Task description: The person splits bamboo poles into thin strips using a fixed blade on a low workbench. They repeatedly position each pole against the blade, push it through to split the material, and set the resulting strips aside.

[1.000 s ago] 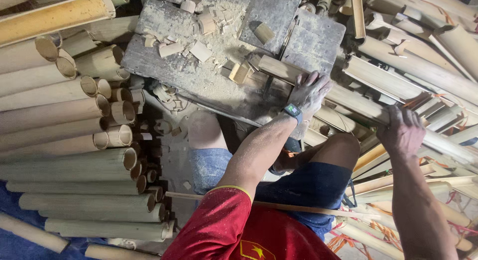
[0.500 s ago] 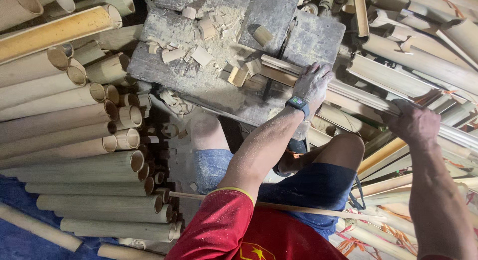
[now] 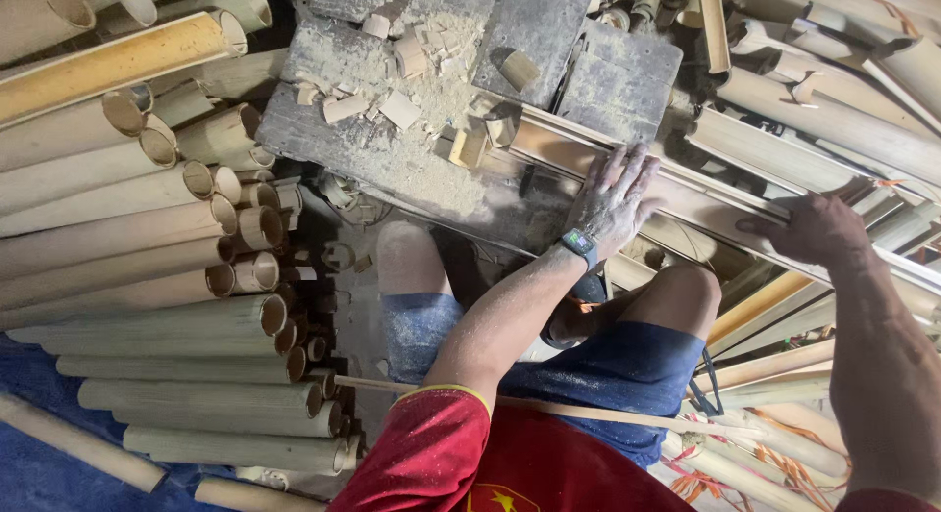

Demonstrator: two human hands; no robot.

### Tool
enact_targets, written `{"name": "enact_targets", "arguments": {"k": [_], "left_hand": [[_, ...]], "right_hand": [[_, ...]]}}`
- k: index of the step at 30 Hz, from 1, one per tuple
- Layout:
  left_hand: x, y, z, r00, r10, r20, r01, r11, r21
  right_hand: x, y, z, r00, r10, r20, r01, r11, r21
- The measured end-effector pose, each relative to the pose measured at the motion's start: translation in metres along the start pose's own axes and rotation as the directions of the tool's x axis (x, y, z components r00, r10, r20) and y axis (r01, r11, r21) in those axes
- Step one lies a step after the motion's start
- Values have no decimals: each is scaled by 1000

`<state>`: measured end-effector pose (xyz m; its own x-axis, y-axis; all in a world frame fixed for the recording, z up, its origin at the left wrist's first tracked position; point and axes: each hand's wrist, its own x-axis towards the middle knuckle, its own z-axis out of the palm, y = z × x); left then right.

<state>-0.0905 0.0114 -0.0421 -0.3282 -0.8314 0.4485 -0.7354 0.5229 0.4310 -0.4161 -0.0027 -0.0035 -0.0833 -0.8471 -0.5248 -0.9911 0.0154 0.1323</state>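
A long split bamboo piece [image 3: 706,194] lies across the right end of a dusty grey work block [image 3: 372,159]. My left hand [image 3: 613,194], wearing a wristwatch, presses flat on the bamboo near the block, fingers spread. My right hand [image 3: 814,228] grips the same piece further right along its length. Short cut bamboo offcuts [image 3: 402,105] and sawdust lie on the block.
A stack of round bamboo poles [image 3: 147,247] fills the left, cut ends facing my knees [image 3: 412,257]. Split bamboo slats [image 3: 833,110] pile up at right. A thin stick [image 3: 588,411] lies across my lap. Blue tarp [image 3: 39,463] shows lower left.
Both hands have shifted slightly along the bamboo piece toward the block; the view has tilted a little. The hold stays the same.
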Motion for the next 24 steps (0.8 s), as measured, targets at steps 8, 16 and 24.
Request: {"name": "enact_targets", "arguments": {"k": [8,16,24], "left_hand": [[4,-1,-4,957,-101,271,17,955,296],[42,-1,-16,742,-253,621,181,967,179],[63,-1,-23,704,-293,647,262,954,147]], "right_hand": [[34,2,-13,960,48,276,-72,994,77],[42,-5,-18,910,-172,378,60,956,288],[46,1,-29,831,-485,273,398,861,318]]}}
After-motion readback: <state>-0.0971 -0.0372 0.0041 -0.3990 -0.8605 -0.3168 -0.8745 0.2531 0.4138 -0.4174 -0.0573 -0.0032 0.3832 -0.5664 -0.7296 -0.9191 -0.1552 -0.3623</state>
